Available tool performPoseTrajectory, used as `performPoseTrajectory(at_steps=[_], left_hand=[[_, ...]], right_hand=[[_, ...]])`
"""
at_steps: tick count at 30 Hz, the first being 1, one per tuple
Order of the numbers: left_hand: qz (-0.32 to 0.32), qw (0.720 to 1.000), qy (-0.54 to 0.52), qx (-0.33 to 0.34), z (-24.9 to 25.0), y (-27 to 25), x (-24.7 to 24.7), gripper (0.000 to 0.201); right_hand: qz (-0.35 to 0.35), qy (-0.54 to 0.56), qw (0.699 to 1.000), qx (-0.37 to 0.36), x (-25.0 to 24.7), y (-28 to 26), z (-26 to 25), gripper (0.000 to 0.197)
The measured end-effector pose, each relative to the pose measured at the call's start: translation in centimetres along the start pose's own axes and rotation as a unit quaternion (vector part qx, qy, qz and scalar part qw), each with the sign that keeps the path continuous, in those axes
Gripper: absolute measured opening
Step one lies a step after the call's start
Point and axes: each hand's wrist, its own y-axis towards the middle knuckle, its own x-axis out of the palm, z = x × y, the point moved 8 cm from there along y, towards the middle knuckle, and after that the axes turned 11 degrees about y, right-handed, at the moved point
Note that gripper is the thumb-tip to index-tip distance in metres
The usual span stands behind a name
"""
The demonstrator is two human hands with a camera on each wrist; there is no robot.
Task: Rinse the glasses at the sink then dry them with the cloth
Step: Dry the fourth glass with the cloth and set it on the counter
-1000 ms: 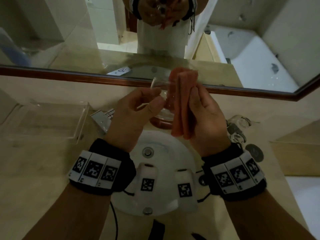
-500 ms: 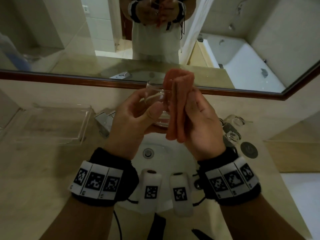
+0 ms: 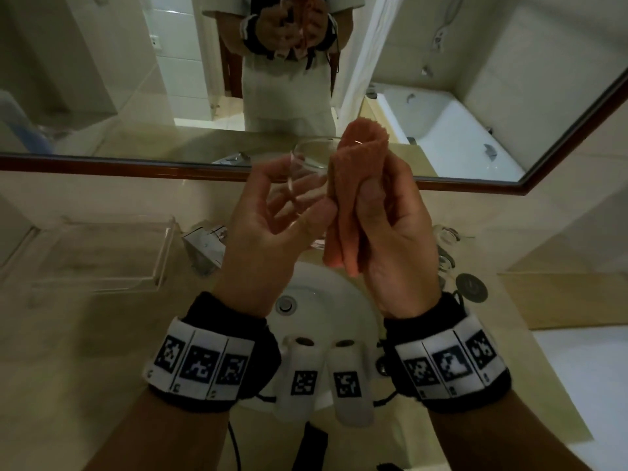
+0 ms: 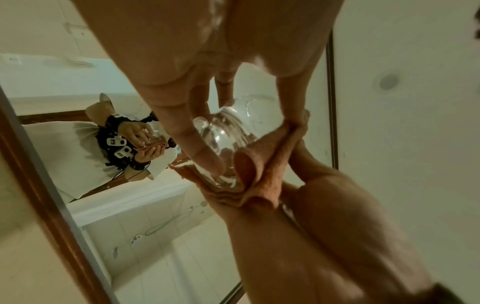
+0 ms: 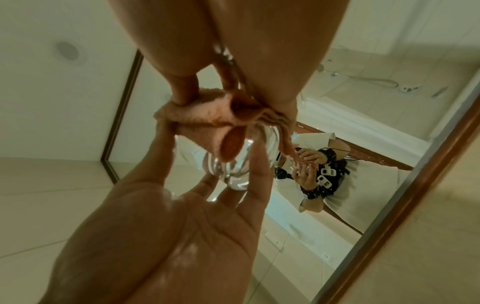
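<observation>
A clear drinking glass (image 3: 306,185) is held up over the white sink basin (image 3: 346,300), at mirror height. My left hand (image 3: 272,226) grips it, thumb on the near wall and fingers behind. My right hand (image 3: 387,226) grips a folded orange cloth (image 3: 353,195) and presses it against the glass's right side. In the left wrist view the cloth (image 4: 262,164) wraps the glass (image 4: 223,139) at its lower edge. The right wrist view shows the cloth (image 5: 207,115) bunched on the glass (image 5: 233,164), with left hand fingertips on it.
A chrome tap (image 3: 204,246) stands behind the basin at left, beside a clear acrylic tray (image 3: 102,256). More glasses (image 3: 445,243) and a round dark stopper (image 3: 470,287) sit on the beige counter at right. A wood-framed mirror (image 3: 136,163) runs along the wall.
Both hands have risen with the glass and cloth, from just over the basin to mirror height. The glass has turned in the left hand while the cloth stays against it.
</observation>
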Motion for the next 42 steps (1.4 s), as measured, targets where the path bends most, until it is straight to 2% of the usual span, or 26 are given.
performPoseTrajectory(at_steps=[4,9,11,14,16,19,22,24,27,31,32,37,39,42], left_hand=[[-0.001,0.999,-0.011,-0.032,-0.1,-0.4,0.4,0.056],[-0.047,0.995,-0.042,-0.072,-0.3,-0.9,2.3,0.049],[-0.044,0.995,-0.046,-0.083,-0.5,-1.0,3.1,0.053],[-0.017,0.995,-0.015,-0.095,-0.9,-1.3,4.3,0.048],[0.016,0.995,0.035,-0.088,-1.0,-1.5,4.6,0.049],[0.049,0.992,0.095,-0.074,-1.0,-1.5,4.3,0.05],[0.04,0.993,0.056,-0.092,-1.3,-1.3,4.5,0.063],[0.013,0.994,0.021,-0.103,-1.5,-1.4,5.0,0.07],[0.005,0.994,-0.003,-0.112,-1.9,-1.5,5.3,0.063],[0.052,0.993,-0.006,-0.108,-2.6,-1.2,5.6,0.039],[0.061,0.993,0.006,-0.102,-2.7,-1.2,5.9,0.04],[0.092,0.988,0.093,-0.081,-3.3,-0.9,6.2,0.063],[0.095,0.988,0.086,-0.088,-3.5,-0.5,6.1,0.072],[0.07,0.991,0.034,-0.11,-3.8,0.0,6.6,0.091]], right_hand=[[0.012,0.049,0.998,0.032,-1.0,-0.7,-0.3,0.066],[0.001,0.142,0.985,0.097,-2.8,-1.0,0.4,0.065],[0.007,0.136,0.986,0.095,-3.5,-1.1,-0.1,0.065],[-0.002,0.059,0.996,0.07,-4.5,-1.1,-0.8,0.054],[-0.015,0.02,0.998,0.063,-5.0,-1.1,-0.7,0.058],[-0.038,0.028,0.996,0.075,-5.3,-1.1,0.0,0.067],[-0.046,0.077,0.991,0.095,-5.9,-1.0,0.5,0.049],[-0.055,0.118,0.985,0.114,-6.3,-0.8,1.0,0.045],[-0.062,0.129,0.981,0.129,-6.6,-0.3,1.3,0.052],[-0.061,0.095,0.988,0.107,-7.3,0.1,1.5,0.06],[-0.064,0.081,0.99,0.095,-7.4,0.1,1.4,0.058],[-0.078,0.064,0.99,0.096,-7.9,0.4,1.8,0.051],[-0.076,0.078,0.986,0.124,-8.1,0.5,2.4,0.047],[-0.08,0.125,0.974,0.173,-8.3,0.6,3.2,0.06]])
